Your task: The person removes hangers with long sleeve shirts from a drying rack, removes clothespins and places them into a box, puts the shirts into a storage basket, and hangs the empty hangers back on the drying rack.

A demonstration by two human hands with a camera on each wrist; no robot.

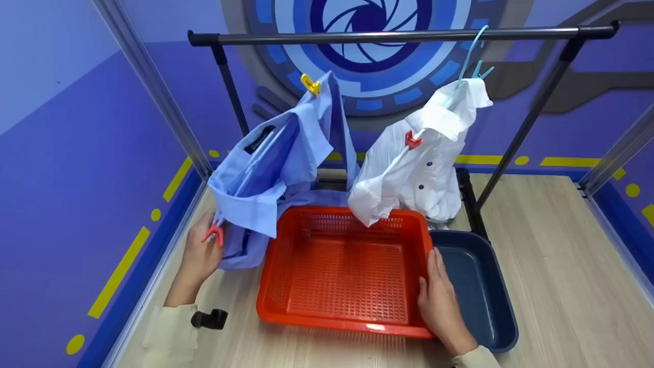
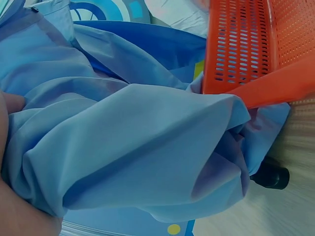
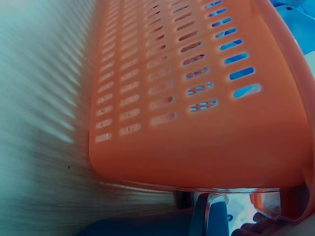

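Observation:
At the left, my left hand [image 1: 202,250] grips the light blue shirt [image 1: 245,209] close to a red clothes peg [image 1: 214,234]. In the left wrist view the bunched sleeve cloth [image 2: 142,142] fills the middle, with part of the hand [image 2: 22,211] at its edge. My right hand [image 1: 442,299] holds the right rim of the red plastic basket [image 1: 347,325], thumb toward the inside and fingers along the outer side. The right wrist view shows the basket's slotted wall [image 3: 197,142], and fingertips [image 3: 261,226] under its rim. The basket has no clothes lying on its floor.
A dark rack bar [image 1: 332,38] spans the back. From it hangs a white shirt [image 1: 434,168] on a light blue hanger [image 1: 467,56], with a red peg [image 1: 412,140]. A yellow peg [image 1: 310,85] clips the blue shirt. A dark blue tub [image 1: 503,306] stands right of the basket.

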